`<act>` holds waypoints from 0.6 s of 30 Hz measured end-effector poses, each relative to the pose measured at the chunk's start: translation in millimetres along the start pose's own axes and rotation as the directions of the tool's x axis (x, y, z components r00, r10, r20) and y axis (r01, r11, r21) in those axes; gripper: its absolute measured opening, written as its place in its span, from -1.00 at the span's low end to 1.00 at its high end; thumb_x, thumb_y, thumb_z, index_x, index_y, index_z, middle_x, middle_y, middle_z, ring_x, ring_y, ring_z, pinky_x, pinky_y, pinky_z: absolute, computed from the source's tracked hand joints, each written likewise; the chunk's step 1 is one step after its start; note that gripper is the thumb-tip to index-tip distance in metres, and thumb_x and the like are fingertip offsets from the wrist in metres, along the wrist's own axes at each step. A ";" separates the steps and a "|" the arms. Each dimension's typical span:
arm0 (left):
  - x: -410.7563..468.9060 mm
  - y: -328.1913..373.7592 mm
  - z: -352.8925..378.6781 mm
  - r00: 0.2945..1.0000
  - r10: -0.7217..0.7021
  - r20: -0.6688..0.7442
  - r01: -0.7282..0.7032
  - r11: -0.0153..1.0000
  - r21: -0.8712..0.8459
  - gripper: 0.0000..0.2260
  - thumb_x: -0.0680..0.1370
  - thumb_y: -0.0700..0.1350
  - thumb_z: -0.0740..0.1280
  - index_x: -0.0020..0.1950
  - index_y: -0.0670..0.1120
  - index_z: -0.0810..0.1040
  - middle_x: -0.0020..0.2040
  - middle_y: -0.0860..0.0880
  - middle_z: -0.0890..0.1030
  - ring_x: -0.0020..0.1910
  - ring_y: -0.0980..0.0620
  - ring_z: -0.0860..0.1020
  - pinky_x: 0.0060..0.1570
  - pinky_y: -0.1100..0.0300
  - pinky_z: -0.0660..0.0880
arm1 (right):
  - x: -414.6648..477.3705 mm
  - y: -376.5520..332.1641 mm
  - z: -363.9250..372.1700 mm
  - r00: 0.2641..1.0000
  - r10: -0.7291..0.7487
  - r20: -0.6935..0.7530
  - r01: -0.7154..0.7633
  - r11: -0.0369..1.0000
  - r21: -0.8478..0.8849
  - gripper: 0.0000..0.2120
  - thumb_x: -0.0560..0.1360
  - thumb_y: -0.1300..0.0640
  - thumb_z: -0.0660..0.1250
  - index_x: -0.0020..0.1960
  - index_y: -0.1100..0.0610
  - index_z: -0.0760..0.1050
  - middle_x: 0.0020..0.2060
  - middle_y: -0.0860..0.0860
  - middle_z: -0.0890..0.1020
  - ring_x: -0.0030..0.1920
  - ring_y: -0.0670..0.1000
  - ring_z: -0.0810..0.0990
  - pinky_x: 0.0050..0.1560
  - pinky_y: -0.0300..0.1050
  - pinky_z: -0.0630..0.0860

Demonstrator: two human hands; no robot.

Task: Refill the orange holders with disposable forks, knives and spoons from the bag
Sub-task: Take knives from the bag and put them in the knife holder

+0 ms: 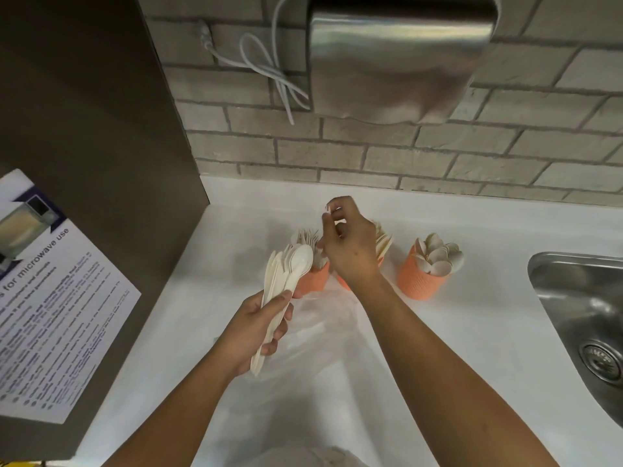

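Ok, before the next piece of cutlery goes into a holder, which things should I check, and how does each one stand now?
1. Left hand grips the bundle of cutlery firmly: ok.
2. Right hand is free to take a piece: cannot tell, its fingers are pinched together, possibly on something small.
3. Spoon holder stands upright beside the sink: ok, and it is already quite full.
4. Left holder and middle holder stand upright: cannot tell, the hands hide most of both.
5. Bag lies within reach on the counter: ok.
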State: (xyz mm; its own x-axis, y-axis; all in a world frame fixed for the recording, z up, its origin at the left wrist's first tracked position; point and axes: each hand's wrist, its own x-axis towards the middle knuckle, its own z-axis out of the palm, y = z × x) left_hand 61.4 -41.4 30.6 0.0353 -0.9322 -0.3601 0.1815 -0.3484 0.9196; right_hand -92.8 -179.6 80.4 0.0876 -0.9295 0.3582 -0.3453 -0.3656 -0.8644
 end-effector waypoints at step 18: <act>-4.2 11.5 7.5 0.997 0.075 0.004 -0.075 0.995 0.059 -0.82 0.69 -0.09 0.33 0.29 -0.06 0.57 0.10 -0.09 0.73 -0.40 0.05 0.41 -0.49 0.25 0.24 | -22.3 -11.3 -23.9 0.846 0.170 0.506 -0.233 0.971 0.063 -0.84 0.65 0.14 0.30 0.08 0.13 0.66 -0.26 -0.02 0.63 -0.32 -0.13 0.56 -0.17 -0.19 0.48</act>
State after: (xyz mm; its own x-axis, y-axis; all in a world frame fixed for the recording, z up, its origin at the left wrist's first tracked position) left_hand 56.0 -42.2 43.8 0.0453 -0.9561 -0.2895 0.1201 -0.2825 0.9517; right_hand -113.2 -153.6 90.7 0.4879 -0.8726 -0.0224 -0.2969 -0.1417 -0.9443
